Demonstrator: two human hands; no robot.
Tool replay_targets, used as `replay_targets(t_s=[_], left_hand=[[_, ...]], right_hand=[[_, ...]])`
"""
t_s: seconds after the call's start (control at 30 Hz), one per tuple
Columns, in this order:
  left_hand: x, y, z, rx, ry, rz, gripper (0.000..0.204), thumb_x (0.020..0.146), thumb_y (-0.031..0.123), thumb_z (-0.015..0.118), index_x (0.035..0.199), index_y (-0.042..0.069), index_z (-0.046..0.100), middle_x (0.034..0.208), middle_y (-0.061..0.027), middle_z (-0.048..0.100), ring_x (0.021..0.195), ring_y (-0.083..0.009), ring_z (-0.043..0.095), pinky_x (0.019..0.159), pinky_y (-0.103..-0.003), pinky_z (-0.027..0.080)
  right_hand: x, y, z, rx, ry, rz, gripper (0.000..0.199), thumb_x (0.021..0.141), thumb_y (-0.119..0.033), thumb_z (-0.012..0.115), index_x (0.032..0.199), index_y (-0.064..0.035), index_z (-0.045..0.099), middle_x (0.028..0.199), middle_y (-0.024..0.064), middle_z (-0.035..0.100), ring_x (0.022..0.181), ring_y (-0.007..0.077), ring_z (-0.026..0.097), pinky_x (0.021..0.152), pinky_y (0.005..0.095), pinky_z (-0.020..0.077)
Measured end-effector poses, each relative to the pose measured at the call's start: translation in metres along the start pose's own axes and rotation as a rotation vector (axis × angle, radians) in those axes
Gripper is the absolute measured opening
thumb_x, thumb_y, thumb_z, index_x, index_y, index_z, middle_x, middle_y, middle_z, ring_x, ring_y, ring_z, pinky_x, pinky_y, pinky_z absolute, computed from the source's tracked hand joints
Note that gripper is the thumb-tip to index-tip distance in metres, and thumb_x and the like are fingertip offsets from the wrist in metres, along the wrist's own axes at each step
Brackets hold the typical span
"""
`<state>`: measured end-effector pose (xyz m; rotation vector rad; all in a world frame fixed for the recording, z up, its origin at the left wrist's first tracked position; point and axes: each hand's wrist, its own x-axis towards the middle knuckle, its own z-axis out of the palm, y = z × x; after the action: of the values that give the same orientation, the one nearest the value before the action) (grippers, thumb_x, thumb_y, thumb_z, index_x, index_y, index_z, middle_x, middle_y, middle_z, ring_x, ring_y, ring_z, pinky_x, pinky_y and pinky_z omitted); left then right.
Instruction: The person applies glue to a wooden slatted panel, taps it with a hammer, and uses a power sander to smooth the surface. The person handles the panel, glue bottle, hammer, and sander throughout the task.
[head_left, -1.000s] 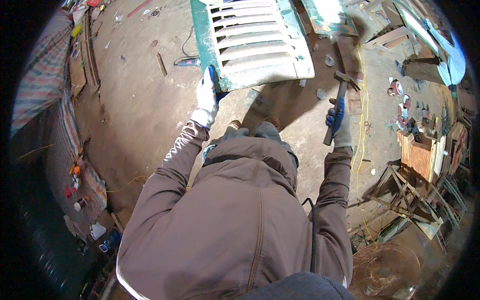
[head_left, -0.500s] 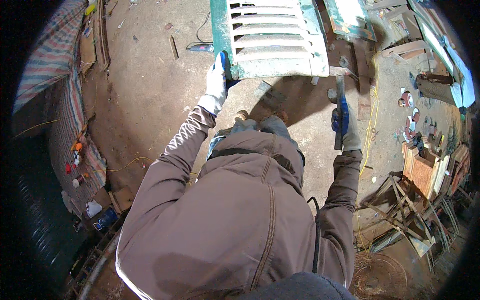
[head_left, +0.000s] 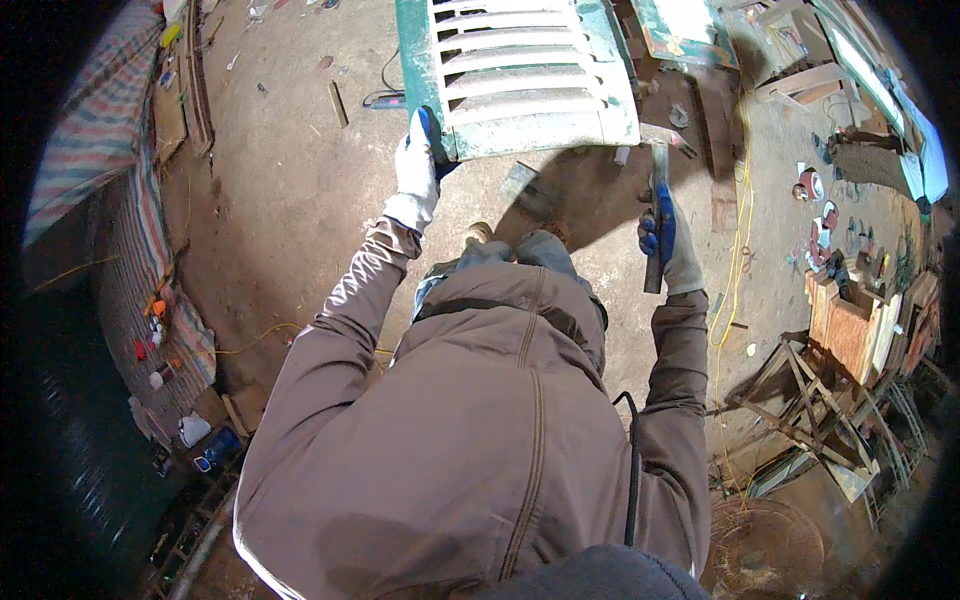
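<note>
A green-framed louvred shutter [head_left: 545,134] with pale slats is at the top middle, running out of view. My gloved left hand [head_left: 413,178] is closed round its near left corner, the fingers partly hidden behind the frame. In my gloved right hand [head_left: 678,240] is a hammer [head_left: 660,172], gripped by its long flat-looking handle. The hammer's head is up beside the shutter's near right corner; whether it touches the frame I cannot tell.
Another green panel [head_left: 685,40] lies beyond the shutter at the right. A yellow cord [head_left: 742,245] runs along the floor right of my arm. Farther right are a wooden box [head_left: 838,330] and scrap timber [head_left: 805,410]. Striped sheeting [head_left: 110,130] hangs at the left.
The shutter and both hands sit slightly farther left in view, and the floor things have shifted too. The hammer stands a little more upright. Both grips are kept.
</note>
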<state>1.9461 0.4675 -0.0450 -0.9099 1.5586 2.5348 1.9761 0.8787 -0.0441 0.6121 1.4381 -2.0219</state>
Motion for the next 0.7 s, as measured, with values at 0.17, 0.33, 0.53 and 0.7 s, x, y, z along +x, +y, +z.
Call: replay_targets(t_s=[0.17,0.33,0.53,0.7], left_hand=[[-0.003,0.000,0.006,-0.046,-0.009,0.041,0.063,0.099,0.052,0.063,0.144,0.009,0.053,0.127,-0.0075,0.066,0.102,-0.0244,0.072,0.081,-0.042,0.064],[-0.004,0.000,0.007,-0.028,0.008,0.042,0.063,0.100,0.053,0.062,0.144,0.009,0.054,0.125,-0.0059,0.066,0.101,-0.0231,0.071,0.082,-0.041,0.063],[0.019,-0.016,-0.013,0.079,0.029,0.063,0.060,0.100,0.056,0.060,0.136,0.008,0.059,0.118,-0.0033,0.067,0.099,-0.0175,0.069,0.082,-0.036,0.060],[0.007,-0.015,-0.011,0.432,0.207,0.239,0.066,0.100,0.056,0.061,0.136,0.001,0.053,0.120,-0.0106,0.063,0.107,-0.0195,0.060,0.096,-0.034,0.049]], right_hand=[[-0.003,0.000,0.005,0.008,0.062,-0.003,0.039,0.106,-0.054,0.048,0.113,-0.0167,0.056,0.066,-0.0057,0.047,0.045,0.0071,0.042,0.040,0.0234,0.0369],[-0.005,-0.003,0.009,-0.022,0.073,-0.018,0.039,0.106,-0.054,0.048,0.111,-0.0160,0.056,0.066,-0.0045,0.048,0.045,0.0075,0.043,0.040,0.0238,0.0374],[-0.008,-0.025,0.029,-0.192,0.225,-0.203,0.034,0.105,-0.045,0.056,0.110,-0.0121,0.055,0.069,-0.0029,0.050,0.046,0.0085,0.047,0.040,0.0262,0.0418],[0.000,-0.042,0.041,-0.173,0.328,-0.423,0.026,0.100,-0.032,0.067,0.106,-0.0102,0.054,0.074,-0.0011,0.056,0.051,0.0085,0.053,0.043,0.0261,0.0458]])
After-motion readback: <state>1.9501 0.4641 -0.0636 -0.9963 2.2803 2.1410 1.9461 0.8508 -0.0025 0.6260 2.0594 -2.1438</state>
